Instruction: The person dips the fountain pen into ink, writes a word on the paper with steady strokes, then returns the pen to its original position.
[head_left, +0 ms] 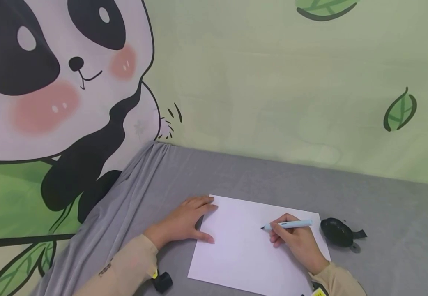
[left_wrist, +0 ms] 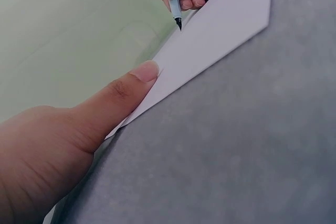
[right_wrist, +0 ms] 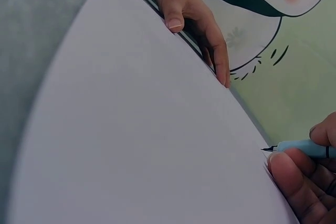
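Note:
A blank white sheet of paper (head_left: 236,255) lies on the grey cloth. My right hand (head_left: 297,240) pinches a light blue pen (head_left: 297,224) with a dark nib, held over the right half of the sheet. In the right wrist view the nib of the pen (right_wrist: 302,148) is close to the paper; whether it touches I cannot tell. My left hand (head_left: 184,220) rests at the sheet's left edge, thumb and fingertips on the paper and spread apart. The left wrist view shows its thumb (left_wrist: 126,87) lying across the paper's edge.
Right of the sheet sits a glossy black object (head_left: 337,232) with a small tab, its kind unclear. Grey cloth (head_left: 391,230) covers the surface and bunches in folds at the left. Behind stands a pale green backdrop (head_left: 254,90) with a printed panda (head_left: 99,98) and leaves.

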The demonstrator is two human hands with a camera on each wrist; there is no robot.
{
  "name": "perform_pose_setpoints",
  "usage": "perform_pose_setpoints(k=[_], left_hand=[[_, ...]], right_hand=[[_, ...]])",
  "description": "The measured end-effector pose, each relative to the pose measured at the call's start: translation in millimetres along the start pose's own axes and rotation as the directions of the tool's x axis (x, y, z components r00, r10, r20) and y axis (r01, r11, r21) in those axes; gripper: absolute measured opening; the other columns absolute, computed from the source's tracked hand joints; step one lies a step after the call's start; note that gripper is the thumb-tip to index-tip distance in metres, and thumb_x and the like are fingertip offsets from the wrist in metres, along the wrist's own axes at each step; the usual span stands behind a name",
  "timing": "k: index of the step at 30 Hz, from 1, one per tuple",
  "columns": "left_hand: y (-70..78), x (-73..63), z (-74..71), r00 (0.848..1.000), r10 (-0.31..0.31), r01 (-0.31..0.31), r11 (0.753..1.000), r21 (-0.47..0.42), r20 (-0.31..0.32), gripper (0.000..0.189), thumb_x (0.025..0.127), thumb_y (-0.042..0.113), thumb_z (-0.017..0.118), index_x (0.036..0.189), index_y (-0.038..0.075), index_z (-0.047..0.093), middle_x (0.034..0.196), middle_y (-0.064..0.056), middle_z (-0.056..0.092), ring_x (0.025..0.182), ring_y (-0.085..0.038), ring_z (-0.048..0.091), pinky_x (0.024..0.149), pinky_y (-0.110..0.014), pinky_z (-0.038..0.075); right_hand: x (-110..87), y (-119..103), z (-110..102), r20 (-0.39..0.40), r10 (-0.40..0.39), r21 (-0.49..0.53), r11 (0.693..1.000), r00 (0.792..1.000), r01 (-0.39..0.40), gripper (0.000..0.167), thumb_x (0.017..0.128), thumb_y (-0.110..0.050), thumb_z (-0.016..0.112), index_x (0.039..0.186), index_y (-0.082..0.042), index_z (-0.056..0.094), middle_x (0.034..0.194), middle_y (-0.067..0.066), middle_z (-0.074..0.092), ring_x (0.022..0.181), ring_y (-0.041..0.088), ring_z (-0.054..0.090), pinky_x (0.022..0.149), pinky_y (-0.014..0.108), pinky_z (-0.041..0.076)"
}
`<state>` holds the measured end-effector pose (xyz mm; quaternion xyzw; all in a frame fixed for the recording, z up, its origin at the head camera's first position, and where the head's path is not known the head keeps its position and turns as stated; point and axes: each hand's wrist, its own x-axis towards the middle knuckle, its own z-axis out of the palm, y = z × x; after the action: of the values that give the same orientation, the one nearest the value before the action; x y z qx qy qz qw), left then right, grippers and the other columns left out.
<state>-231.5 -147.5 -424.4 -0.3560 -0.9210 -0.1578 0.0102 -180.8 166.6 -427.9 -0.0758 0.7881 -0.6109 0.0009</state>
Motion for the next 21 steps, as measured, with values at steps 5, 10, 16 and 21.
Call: perform_pose_setpoints(k=[5,10,16,21], left_hand=[[-1.3,0.1,1.6,1.000,0.006,-0.006,1.000,0.006,-0.002,0.087,0.072,0.060,0.074,0.140,0.012,0.048,0.150,-0.011,0.042,0.140,-0.031,0.037,0.114,-0.051,0.031],[-1.0,-0.1,2.0,1.000,-0.007,0.007,1.000,-0.002,0.006,0.088,0.071,0.060,0.074,0.141,0.012,0.048,0.151,-0.010,0.041,0.141,-0.031,0.036,0.115,-0.051,0.029],[-0.7,0.2,1.8,1.000,-0.005,0.005,1.000,0.004,-0.001,0.087,0.071,0.059,0.075,0.140,0.013,0.048,0.150,-0.010,0.041,0.140,-0.031,0.037,0.114,-0.051,0.030],[-0.8,0.5,2.0,1.000,-0.001,0.001,1.000,0.010,-0.004,0.086,0.071,0.059,0.075,0.140,0.013,0.049,0.150,-0.010,0.042,0.140,-0.031,0.037,0.114,-0.051,0.030]], right_hand=[[-0.8,-0.7,0.1,-0.007,0.006,0.001,1.000,1.000,-0.006,0.023,0.092,-0.008,0.063,0.096,0.013,0.056,0.074,0.012,0.067,0.061,0.009,0.065,0.057,0.028,0.058],[-1.9,-0.1,0.0,-0.014,0.008,0.008,1.000,1.000,-0.008,0.023,0.092,-0.009,0.063,0.095,0.013,0.056,0.074,0.011,0.067,0.061,0.009,0.066,0.057,0.027,0.058],[-2.2,-0.7,-0.1,-0.024,-0.008,0.005,1.000,1.000,0.008,0.022,0.092,-0.007,0.062,0.094,0.014,0.056,0.073,0.010,0.067,0.060,0.009,0.065,0.057,0.027,0.058],[-2.7,-1.7,0.0,-0.030,-0.002,-0.001,1.000,1.000,0.002,0.022,0.092,-0.008,0.062,0.094,0.013,0.056,0.073,0.011,0.067,0.061,0.009,0.065,0.057,0.028,0.058]])
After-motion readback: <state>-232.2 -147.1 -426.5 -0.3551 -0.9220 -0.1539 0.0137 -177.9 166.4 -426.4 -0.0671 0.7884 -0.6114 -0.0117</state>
